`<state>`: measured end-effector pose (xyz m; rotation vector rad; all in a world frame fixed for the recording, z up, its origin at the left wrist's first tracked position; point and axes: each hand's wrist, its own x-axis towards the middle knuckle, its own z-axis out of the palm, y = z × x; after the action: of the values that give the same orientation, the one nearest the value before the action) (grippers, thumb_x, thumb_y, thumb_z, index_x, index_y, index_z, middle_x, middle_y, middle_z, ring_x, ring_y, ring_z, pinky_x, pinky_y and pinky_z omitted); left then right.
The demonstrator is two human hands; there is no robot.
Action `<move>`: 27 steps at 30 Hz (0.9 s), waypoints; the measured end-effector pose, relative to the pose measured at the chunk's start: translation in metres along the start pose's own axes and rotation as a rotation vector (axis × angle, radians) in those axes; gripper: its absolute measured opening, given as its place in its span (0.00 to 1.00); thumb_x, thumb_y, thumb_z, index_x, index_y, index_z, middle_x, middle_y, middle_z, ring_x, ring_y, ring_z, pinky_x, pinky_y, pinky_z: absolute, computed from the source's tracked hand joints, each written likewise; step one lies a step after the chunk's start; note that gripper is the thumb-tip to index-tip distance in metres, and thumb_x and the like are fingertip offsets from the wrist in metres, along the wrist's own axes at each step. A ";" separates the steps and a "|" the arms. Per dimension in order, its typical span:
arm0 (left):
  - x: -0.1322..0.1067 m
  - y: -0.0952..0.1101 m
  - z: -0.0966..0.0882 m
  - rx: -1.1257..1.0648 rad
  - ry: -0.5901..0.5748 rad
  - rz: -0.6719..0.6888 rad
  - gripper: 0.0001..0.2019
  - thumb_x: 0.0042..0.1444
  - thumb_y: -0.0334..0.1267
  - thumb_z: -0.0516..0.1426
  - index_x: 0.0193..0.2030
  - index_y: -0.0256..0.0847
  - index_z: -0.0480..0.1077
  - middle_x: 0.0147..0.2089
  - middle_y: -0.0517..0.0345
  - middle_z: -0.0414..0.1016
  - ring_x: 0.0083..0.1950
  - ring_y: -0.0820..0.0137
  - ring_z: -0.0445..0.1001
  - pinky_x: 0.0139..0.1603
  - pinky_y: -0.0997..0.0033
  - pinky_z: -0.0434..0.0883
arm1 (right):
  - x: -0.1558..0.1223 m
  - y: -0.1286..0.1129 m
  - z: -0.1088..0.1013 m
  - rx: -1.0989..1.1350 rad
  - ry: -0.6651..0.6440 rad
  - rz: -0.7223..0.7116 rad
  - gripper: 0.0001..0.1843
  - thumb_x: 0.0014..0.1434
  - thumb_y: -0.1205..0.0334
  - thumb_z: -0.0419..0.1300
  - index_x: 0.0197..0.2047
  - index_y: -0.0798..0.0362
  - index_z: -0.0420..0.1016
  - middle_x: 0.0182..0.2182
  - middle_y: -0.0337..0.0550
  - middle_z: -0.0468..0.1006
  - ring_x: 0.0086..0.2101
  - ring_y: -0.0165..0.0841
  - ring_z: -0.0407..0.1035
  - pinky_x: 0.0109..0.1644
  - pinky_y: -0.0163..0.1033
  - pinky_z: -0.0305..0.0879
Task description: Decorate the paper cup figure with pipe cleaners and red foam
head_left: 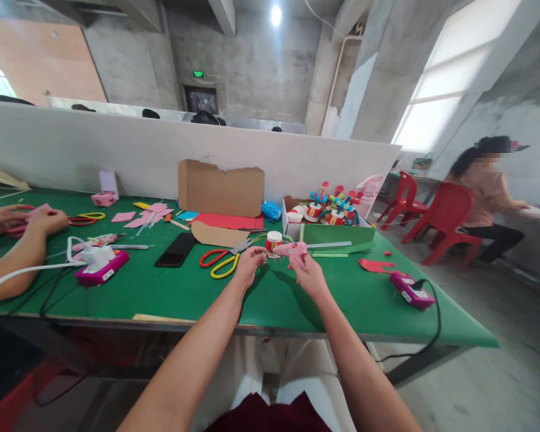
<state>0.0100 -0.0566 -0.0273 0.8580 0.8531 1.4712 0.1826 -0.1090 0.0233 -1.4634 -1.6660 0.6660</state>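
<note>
Concrete-walled room, lit by a ceiling lamp [276, 15]. A green table [130, 300] is backed along its far edge by a white partition [117, 144].

Centre, near: a pink glue gun [298, 252], held above the table, nozzle turned left. It is gripped by the right hand [308, 273], the fingers of which are closed around the handle. The left hand [251, 264] is placed just left of the nozzle, fingers drawn together in a pinch; whether a small piece is held between them cannot be told. A red-and-white cup-shaped piece [273, 241] is set just beyond both hands.

Left of the hands: one pair of scissors [225, 259], red and yellow handles, blades parted; one dark phone [176, 250], laid flat. Beyond these, a brown cardboard sheet [220, 189] is stood against the partition, with red sheets [234, 221] laid at its foot. Pink paper pieces [149, 216] are scattered farther left.

Right, far: one box [291, 228], filled with colourful assembled pieces [337, 204]. Right, near: a cut red scrap [373, 265] and a magenta power strip [409, 289], one black plug inserted.

Far left: pink material [38, 211] is handled by a co-worker's hands [51, 222]. Far right, off the table: a red chair [452, 210], occupied by a seated person [488, 186].
</note>
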 end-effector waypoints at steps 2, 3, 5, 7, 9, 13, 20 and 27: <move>0.000 0.000 0.000 -0.003 0.002 -0.001 0.12 0.35 0.32 0.63 0.31 0.36 0.70 0.27 0.59 0.74 0.26 0.75 0.68 0.32 0.72 0.63 | 0.000 0.001 0.000 0.002 0.002 -0.002 0.12 0.60 0.56 0.54 0.44 0.53 0.70 0.29 0.42 0.80 0.30 0.34 0.74 0.32 0.34 0.65; 0.000 0.000 0.000 -0.003 0.002 -0.002 0.12 0.35 0.32 0.63 0.31 0.36 0.70 0.26 0.59 0.74 0.27 0.75 0.68 0.32 0.72 0.63 | 0.000 0.000 0.000 0.004 -0.001 -0.003 0.12 0.60 0.56 0.54 0.44 0.53 0.70 0.29 0.42 0.80 0.30 0.34 0.74 0.32 0.34 0.65; 0.001 -0.001 0.000 -0.004 0.005 -0.004 0.12 0.35 0.32 0.63 0.31 0.36 0.71 0.26 0.59 0.74 0.26 0.75 0.68 0.31 0.72 0.63 | -0.001 0.000 0.001 0.008 -0.010 -0.003 0.13 0.60 0.57 0.54 0.45 0.53 0.70 0.29 0.42 0.80 0.29 0.34 0.74 0.32 0.34 0.65; 0.001 -0.001 0.000 -0.007 0.011 -0.005 0.12 0.34 0.31 0.63 0.31 0.36 0.71 0.25 0.60 0.74 0.26 0.76 0.68 0.31 0.73 0.63 | -0.002 -0.002 0.001 0.011 -0.022 0.003 0.14 0.60 0.57 0.54 0.46 0.53 0.70 0.30 0.42 0.80 0.29 0.34 0.74 0.32 0.34 0.65; 0.001 -0.001 0.001 -0.009 0.019 -0.004 0.12 0.34 0.31 0.63 0.31 0.35 0.71 0.25 0.59 0.74 0.26 0.76 0.68 0.31 0.73 0.63 | -0.002 -0.003 0.001 0.011 -0.024 0.012 0.14 0.60 0.57 0.54 0.47 0.53 0.70 0.30 0.42 0.80 0.29 0.34 0.74 0.33 0.34 0.66; 0.000 0.000 0.001 -0.003 0.014 -0.005 0.12 0.34 0.31 0.63 0.30 0.36 0.71 0.26 0.59 0.75 0.26 0.75 0.68 0.31 0.73 0.63 | -0.002 -0.004 0.002 0.013 -0.019 0.019 0.14 0.61 0.57 0.54 0.48 0.53 0.70 0.29 0.41 0.80 0.30 0.34 0.74 0.33 0.34 0.66; 0.000 0.000 0.000 -0.004 -0.006 -0.011 0.12 0.35 0.31 0.63 0.31 0.36 0.71 0.27 0.58 0.75 0.26 0.75 0.68 0.31 0.72 0.63 | 0.000 -0.001 0.003 -0.014 -0.012 0.020 0.14 0.61 0.56 0.53 0.46 0.53 0.70 0.31 0.42 0.80 0.30 0.34 0.74 0.32 0.34 0.65; 0.002 -0.002 -0.001 -0.002 -0.009 -0.016 0.11 0.36 0.31 0.63 0.30 0.36 0.71 0.27 0.56 0.76 0.27 0.74 0.69 0.32 0.71 0.64 | 0.000 0.002 0.004 -0.018 0.010 -0.006 0.13 0.60 0.56 0.54 0.46 0.52 0.70 0.30 0.42 0.80 0.31 0.34 0.74 0.32 0.34 0.65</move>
<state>0.0100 -0.0547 -0.0291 0.8537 0.8498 1.4532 0.1798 -0.1081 0.0197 -1.4717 -1.6722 0.6408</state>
